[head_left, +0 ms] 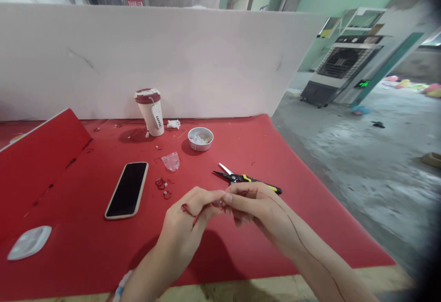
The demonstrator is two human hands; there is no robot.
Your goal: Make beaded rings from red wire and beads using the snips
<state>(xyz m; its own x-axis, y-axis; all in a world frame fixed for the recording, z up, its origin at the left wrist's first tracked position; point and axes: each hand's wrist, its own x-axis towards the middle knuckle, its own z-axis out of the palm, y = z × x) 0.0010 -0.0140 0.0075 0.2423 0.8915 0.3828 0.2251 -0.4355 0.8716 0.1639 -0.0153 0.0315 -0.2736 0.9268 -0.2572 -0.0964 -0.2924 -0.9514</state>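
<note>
My left hand (193, 215) and my right hand (253, 203) meet above the red table near its front edge. Between the fingertips of both hands is a small clear bead (217, 203), pinched and partly covered. A dark red cord (296, 228) runs from the right fingers across the back of that hand and along the forearm. On a finger of the left hand sits a small red coil (184, 208). Just beyond the right hand lie scissors (234, 176) with black and yellow handles, blades apart, partly hidden by that hand.
A phone (127, 191) lies left of the hands, near small red cord loops (160, 183) and a plastic bag (171, 161). Farther back stand a coffee cup (151, 116) and a round white dish (200, 146). A white tray (30, 243) is at far left.
</note>
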